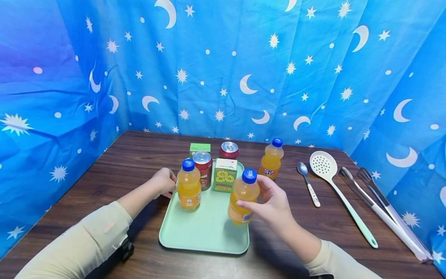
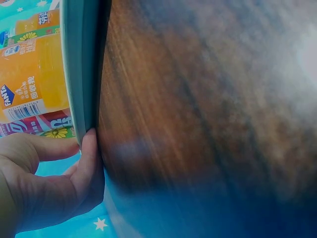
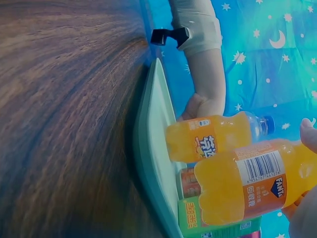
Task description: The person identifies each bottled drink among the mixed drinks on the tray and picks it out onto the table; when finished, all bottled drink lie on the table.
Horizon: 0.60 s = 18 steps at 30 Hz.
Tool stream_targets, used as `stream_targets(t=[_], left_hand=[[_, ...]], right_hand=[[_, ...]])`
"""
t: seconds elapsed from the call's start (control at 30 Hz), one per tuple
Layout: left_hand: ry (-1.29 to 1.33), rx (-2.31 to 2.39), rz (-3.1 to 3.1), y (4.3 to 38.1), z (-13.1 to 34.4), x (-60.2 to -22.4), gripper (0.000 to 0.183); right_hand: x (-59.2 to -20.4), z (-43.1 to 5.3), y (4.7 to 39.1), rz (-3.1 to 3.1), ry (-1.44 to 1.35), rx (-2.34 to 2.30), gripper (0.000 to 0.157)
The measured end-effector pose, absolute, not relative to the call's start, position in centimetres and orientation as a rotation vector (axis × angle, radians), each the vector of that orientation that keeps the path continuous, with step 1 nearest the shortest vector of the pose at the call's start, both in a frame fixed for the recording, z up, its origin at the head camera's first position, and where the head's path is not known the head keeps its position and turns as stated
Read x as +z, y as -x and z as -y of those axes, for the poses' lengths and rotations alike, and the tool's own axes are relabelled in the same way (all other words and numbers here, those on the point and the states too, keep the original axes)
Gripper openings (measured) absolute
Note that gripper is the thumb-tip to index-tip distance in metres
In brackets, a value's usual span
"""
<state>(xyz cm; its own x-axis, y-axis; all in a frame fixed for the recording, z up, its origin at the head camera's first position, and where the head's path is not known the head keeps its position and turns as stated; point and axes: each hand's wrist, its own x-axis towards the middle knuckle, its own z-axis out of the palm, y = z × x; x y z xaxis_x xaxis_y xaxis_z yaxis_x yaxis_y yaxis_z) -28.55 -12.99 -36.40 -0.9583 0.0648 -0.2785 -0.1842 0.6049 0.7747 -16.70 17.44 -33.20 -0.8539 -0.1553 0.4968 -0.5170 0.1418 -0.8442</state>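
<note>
My left hand (image 1: 164, 183) pinches the left rim of a pale green tray (image 1: 203, 234), its thumb and fingers on either side of the edge in the left wrist view. In my right hand (image 1: 275, 205) is an orange soda bottle (image 1: 241, 195) with a blue cap, held upright over the tray's right side. Its base shows above the tray floor in the right wrist view. A second orange soda bottle (image 1: 189, 186) stands on the tray at the left. Behind it are a red soda can (image 1: 205, 170) and a green drink carton (image 1: 225, 176) with yellow flowers.
Another red can (image 1: 229, 149) and a green carton (image 1: 200, 147) stand at the back, partly hidden. Right of the tray, a third orange soda bottle (image 1: 271, 158) stands on the dark wooden table (image 1: 139, 155). Further right lie a spoon (image 1: 308, 184), a skimmer (image 1: 343, 197) and tongs (image 1: 386, 213).
</note>
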Motion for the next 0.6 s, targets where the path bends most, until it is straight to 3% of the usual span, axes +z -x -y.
stream_targets(t=[0.6], left_hand=[[0.089,1.261,-2.560,28.7,13.0,-36.4,0.028]], right_hand=[[-32.8,-20.3,16.3,2.164,-0.504,1.663,0.058]])
